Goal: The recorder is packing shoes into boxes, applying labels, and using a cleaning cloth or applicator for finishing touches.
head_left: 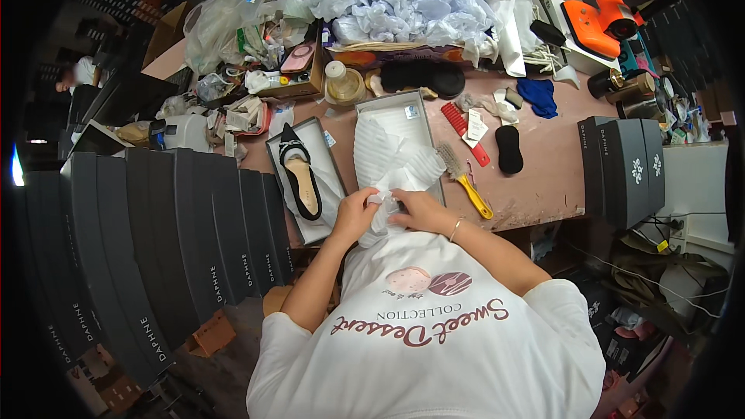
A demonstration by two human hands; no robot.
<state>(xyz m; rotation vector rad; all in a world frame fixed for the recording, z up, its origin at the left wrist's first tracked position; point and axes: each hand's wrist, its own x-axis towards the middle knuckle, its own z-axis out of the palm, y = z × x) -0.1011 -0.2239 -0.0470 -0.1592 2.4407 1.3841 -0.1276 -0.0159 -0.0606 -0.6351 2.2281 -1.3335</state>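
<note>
Both hands meet at the near edge of the brown worktable (543, 178), pinching a bundle of crinkled white tissue paper (388, 167). The left hand (355, 213) grips the paper's lower left fold with fingers curled tight; the right hand (419, 212) presses on it just beside, fingers bent over the wad, so neither hand is spread wide.

The likeliest trouble, as a judgement, is a tear: thin paper pulled between two close grips gives way easily. The bundle also hangs partly over the table edge (the person's white shirt lies right beneath), so a loosened grip could let it slip down.

The paper spills from the open grey shoe-box lid (403, 120) toward the hands, its upper part lying on the lid beyond the fingertips. The black-and-tan pointed shoe (299, 174) lies in its own open box, just left of the left hand, not touching it.
</note>
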